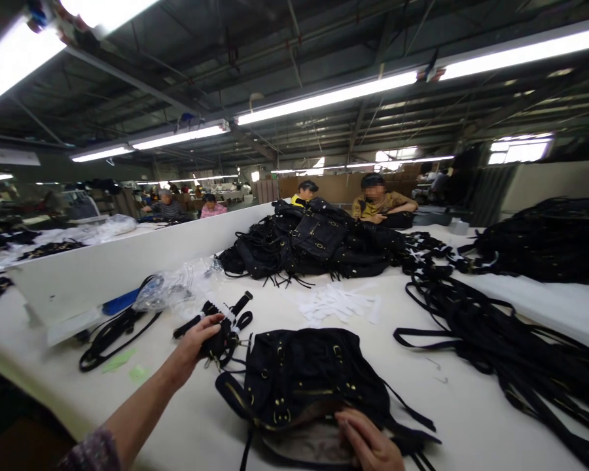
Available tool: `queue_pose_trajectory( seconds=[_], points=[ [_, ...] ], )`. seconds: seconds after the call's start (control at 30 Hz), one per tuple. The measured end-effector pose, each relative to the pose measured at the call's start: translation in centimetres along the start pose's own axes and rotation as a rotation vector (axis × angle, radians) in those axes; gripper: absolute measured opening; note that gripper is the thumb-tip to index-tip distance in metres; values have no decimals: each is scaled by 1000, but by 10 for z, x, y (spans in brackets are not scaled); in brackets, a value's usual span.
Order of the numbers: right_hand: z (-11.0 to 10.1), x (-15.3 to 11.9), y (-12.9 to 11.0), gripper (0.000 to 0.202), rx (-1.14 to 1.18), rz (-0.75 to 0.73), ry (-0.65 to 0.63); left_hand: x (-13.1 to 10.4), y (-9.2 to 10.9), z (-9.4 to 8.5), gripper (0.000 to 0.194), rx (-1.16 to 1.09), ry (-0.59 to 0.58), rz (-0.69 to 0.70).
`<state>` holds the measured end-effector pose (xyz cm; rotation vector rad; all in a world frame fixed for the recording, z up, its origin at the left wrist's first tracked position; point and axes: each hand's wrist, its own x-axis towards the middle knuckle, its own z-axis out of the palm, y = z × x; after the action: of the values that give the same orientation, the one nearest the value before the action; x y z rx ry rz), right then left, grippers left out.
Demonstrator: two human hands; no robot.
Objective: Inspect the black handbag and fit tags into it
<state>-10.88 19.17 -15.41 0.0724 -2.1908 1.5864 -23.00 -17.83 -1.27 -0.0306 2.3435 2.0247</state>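
Note:
A black backpack [314, 366] with brass buckles and rivets lies on the white table in front of me, its mouth towards me and its pale printed lining [309, 441] showing. My right hand [370, 441] is at that mouth, fingers bent and pressed together on the bag's edge. My left hand [201, 340] reaches out left of the backpack, closed on a bundle of black straps [222, 340] with metal clips and white wrapping. The undersides of the left fingers are hidden.
Behind the backpack lie white paper strips [341, 302] and a heap of black bags [314, 239]. Long black straps [491, 327] spread on the right. Clear plastic bags [179, 288] lie left, beside a low white partition [127, 258]. A co-worker [380, 199] sits beyond the heap.

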Motion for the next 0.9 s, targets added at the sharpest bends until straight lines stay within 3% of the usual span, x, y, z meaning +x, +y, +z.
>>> queue_pose_trajectory(
  seconds=[0.1,0.2,0.27,0.33,0.47,0.67,0.73,0.83,0.9],
  points=[
    [3,9,-10,36,55,120,54,-28,-8,47,66,-214,-138,-173],
    [4,12,-12,35,72,167,87,-48,-32,91,66,-100,-274,-263],
    [3,10,-12,33,95,173,86,-59,-50,113,61,113,-374,-146],
    [3,6,-11,31,118,173,78,-71,-64,128,52,433,-383,86],
    [6,-1,-9,27,133,175,64,-92,-73,142,37,918,-330,495],
    [7,-2,-3,26,163,154,46,-103,-62,138,33,1099,-328,647],
    [6,-2,-2,25,166,144,42,-106,-56,138,34,1102,-333,757],
    [5,-3,-2,23,163,130,31,-115,-49,145,33,1084,-470,928],
    [5,-3,-3,21,161,121,26,-121,-50,155,32,1093,-588,955]
  ],
)
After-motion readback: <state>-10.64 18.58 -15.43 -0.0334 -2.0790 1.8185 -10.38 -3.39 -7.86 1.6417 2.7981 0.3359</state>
